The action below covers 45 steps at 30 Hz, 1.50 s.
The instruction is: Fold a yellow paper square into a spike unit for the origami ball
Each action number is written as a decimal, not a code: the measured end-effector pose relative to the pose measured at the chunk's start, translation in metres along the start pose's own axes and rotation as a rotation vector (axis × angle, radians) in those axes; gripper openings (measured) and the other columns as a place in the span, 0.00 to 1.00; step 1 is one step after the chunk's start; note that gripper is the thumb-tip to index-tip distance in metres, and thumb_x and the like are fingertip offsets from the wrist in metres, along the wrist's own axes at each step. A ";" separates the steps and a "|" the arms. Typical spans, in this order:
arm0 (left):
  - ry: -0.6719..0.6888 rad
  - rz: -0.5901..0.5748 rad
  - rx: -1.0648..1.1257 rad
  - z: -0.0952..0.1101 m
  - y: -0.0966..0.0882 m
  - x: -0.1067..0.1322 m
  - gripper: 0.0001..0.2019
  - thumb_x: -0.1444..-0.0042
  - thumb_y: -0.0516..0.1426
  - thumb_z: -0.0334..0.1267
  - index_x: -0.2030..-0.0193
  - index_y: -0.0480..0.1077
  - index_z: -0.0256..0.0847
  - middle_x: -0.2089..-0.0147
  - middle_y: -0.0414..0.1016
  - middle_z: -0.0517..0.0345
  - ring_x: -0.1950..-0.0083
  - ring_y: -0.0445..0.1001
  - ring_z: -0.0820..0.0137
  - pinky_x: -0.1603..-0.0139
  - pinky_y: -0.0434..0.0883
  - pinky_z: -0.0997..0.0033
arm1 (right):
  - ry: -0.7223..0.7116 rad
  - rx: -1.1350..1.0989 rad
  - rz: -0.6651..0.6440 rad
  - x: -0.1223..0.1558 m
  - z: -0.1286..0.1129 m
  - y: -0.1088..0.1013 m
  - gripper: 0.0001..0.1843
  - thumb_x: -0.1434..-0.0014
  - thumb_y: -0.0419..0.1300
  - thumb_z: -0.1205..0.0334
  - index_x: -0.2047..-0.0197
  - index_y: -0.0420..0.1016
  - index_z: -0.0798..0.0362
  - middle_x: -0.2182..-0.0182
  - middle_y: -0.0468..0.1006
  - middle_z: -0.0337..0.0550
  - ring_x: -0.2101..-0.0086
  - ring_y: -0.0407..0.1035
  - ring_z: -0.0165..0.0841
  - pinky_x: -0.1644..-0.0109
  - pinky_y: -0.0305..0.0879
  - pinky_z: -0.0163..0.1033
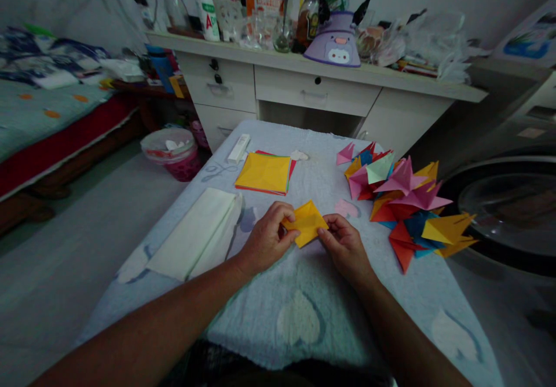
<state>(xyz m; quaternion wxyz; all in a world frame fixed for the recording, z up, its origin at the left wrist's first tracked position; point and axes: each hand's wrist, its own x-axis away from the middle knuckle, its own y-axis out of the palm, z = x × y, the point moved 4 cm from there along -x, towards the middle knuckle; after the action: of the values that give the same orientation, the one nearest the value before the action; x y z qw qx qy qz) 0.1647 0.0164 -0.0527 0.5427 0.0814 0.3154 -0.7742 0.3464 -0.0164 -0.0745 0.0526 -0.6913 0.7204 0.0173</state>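
A folded piece of yellow origami paper (307,221), roughly diamond-shaped, is held up between both hands over the table. My left hand (273,233) pinches its left corner between thumb and fingers. On the opposite side, my right hand (343,242) grips the right corner the same way. Beyond the left hand lies a stack of square coloured paper (263,172), with a yellow sheet on top. Folded paper pieces (403,201) in pink, red, yellow, blue and pale green are heaped at the right.
A table with a pale blue cloth (299,317) stands before me. On its left are a folded whitish packet (195,233) and a small white box (238,148). A bucket (171,152) stands on the floor at left. Behind is a cluttered white cabinet (317,88); a washing machine (508,201) is at right.
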 end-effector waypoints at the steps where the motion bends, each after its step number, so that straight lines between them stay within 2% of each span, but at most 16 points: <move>1: 0.004 -0.002 -0.001 0.001 0.000 0.000 0.13 0.49 0.57 0.24 0.61 0.59 0.43 0.57 0.64 0.58 0.57 0.67 0.71 0.62 0.66 0.75 | 0.003 -0.001 0.003 0.000 0.000 0.000 0.10 0.43 0.63 0.55 0.61 0.71 0.50 0.67 0.75 0.39 0.67 0.68 0.31 0.64 0.64 0.34; 5: 0.055 -0.005 -0.019 0.005 -0.003 -0.001 0.10 0.47 0.58 0.25 0.63 0.62 0.42 0.57 0.65 0.58 0.57 0.68 0.71 0.61 0.67 0.75 | 0.012 0.001 0.013 0.000 0.002 -0.001 0.10 0.43 0.63 0.54 0.61 0.71 0.50 0.67 0.76 0.39 0.67 0.69 0.32 0.63 0.65 0.35; 9: 0.110 0.011 -0.072 0.006 -0.005 -0.001 0.10 0.45 0.57 0.26 0.58 0.66 0.42 0.55 0.67 0.57 0.54 0.70 0.71 0.56 0.69 0.73 | 0.007 0.008 0.014 -0.001 0.001 -0.001 0.10 0.43 0.63 0.54 0.61 0.71 0.50 0.67 0.76 0.39 0.66 0.69 0.32 0.63 0.65 0.35; 13: 0.093 0.001 -0.110 0.005 -0.005 -0.001 0.08 0.44 0.58 0.26 0.59 0.69 0.41 0.54 0.68 0.56 0.54 0.71 0.71 0.54 0.69 0.72 | -0.003 0.025 0.030 0.000 -0.001 -0.001 0.10 0.43 0.63 0.54 0.62 0.71 0.50 0.68 0.75 0.39 0.68 0.68 0.31 0.65 0.64 0.34; 17: 0.019 -0.064 -0.080 0.004 -0.004 -0.003 0.05 0.45 0.59 0.27 0.64 0.71 0.39 0.56 0.69 0.56 0.58 0.71 0.72 0.59 0.69 0.74 | -0.009 0.017 0.025 0.000 -0.001 -0.002 0.10 0.42 0.62 0.54 0.61 0.72 0.50 0.68 0.76 0.39 0.67 0.69 0.31 0.63 0.65 0.35; 24: -0.017 -0.148 -0.052 0.004 -0.003 -0.007 0.07 0.46 0.59 0.26 0.62 0.75 0.39 0.66 0.69 0.60 0.63 0.71 0.73 0.62 0.67 0.75 | -0.027 0.008 0.014 0.000 0.001 -0.002 0.09 0.42 0.62 0.56 0.59 0.71 0.49 0.66 0.75 0.39 0.66 0.69 0.31 0.61 0.66 0.36; 27: -0.027 -0.119 -0.078 0.003 -0.005 -0.007 0.06 0.46 0.60 0.28 0.62 0.75 0.39 0.69 0.68 0.62 0.66 0.70 0.73 0.65 0.66 0.75 | -0.053 -0.012 0.059 0.000 0.000 -0.002 0.15 0.43 0.63 0.57 0.53 0.68 0.46 0.64 0.74 0.39 0.65 0.69 0.31 0.59 0.67 0.37; 31: -0.055 -0.034 -0.064 0.003 -0.010 -0.007 0.08 0.46 0.60 0.30 0.59 0.75 0.38 0.65 0.71 0.59 0.64 0.71 0.73 0.64 0.68 0.76 | -0.118 0.012 0.156 0.001 -0.003 -0.005 0.22 0.44 0.65 0.59 0.48 0.66 0.44 0.57 0.72 0.41 0.58 0.69 0.33 0.54 0.67 0.40; 35: -0.052 0.026 -0.065 0.004 -0.012 -0.007 0.07 0.46 0.60 0.31 0.60 0.74 0.38 0.65 0.71 0.60 0.64 0.71 0.73 0.64 0.68 0.76 | -0.172 0.062 0.225 0.003 -0.007 -0.008 0.16 0.42 0.63 0.60 0.51 0.67 0.46 0.60 0.72 0.41 0.60 0.69 0.32 0.54 0.67 0.40; 38: -0.036 0.041 -0.066 0.004 -0.012 -0.006 0.07 0.46 0.59 0.30 0.59 0.74 0.39 0.65 0.70 0.61 0.64 0.71 0.73 0.64 0.68 0.77 | -0.214 0.132 0.230 0.007 -0.012 -0.008 0.12 0.41 0.61 0.62 0.53 0.68 0.46 0.61 0.74 0.40 0.60 0.70 0.32 0.54 0.67 0.40; 45: -0.023 -0.019 -0.031 0.004 -0.008 -0.005 0.09 0.46 0.59 0.30 0.57 0.74 0.39 0.63 0.71 0.59 0.62 0.72 0.73 0.61 0.70 0.76 | -0.236 0.214 0.172 0.011 -0.019 -0.003 0.10 0.39 0.59 0.62 0.53 0.71 0.47 0.63 0.75 0.40 0.62 0.71 0.33 0.54 0.68 0.40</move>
<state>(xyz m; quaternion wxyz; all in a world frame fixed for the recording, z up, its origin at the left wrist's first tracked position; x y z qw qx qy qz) 0.1604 0.0198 -0.0439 0.5402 0.0610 0.3220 -0.7751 0.3480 -0.0294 -0.0562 0.2081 -0.6106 0.7636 0.0259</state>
